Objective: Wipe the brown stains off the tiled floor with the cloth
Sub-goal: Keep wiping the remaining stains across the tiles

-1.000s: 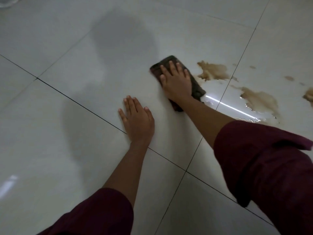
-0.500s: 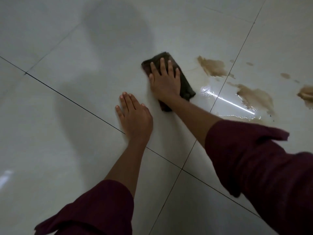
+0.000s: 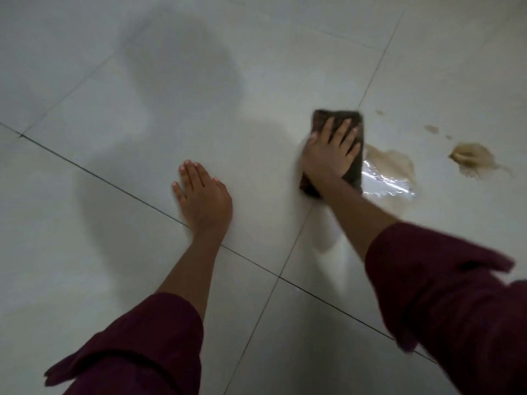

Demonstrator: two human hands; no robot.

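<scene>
A dark folded cloth point(image 3: 349, 118) lies flat on the pale tiled floor point(image 3: 114, 266). My right hand point(image 3: 330, 155) presses down on it with fingers spread. The cloth sits over a tile joint, its right edge touching a brown stain point(image 3: 390, 163) with a wet glossy patch point(image 3: 385, 185) below it. A second brown stain point(image 3: 472, 158) lies farther right, with small brown specks point(image 3: 430, 128) above it. My left hand point(image 3: 202, 198) rests flat on the floor, palm down, holding nothing, left of the cloth.
Dark grout lines point(image 3: 97, 175) cross the floor diagonally and meet near my right forearm. My shadow point(image 3: 182, 72) falls on the tiles at upper left. Both arms wear dark red sleeves point(image 3: 456, 303).
My right hand has slid the cloth to the right across the tile joint. The brown stain left of the joint is no longer visible. My left hand stays planted.
</scene>
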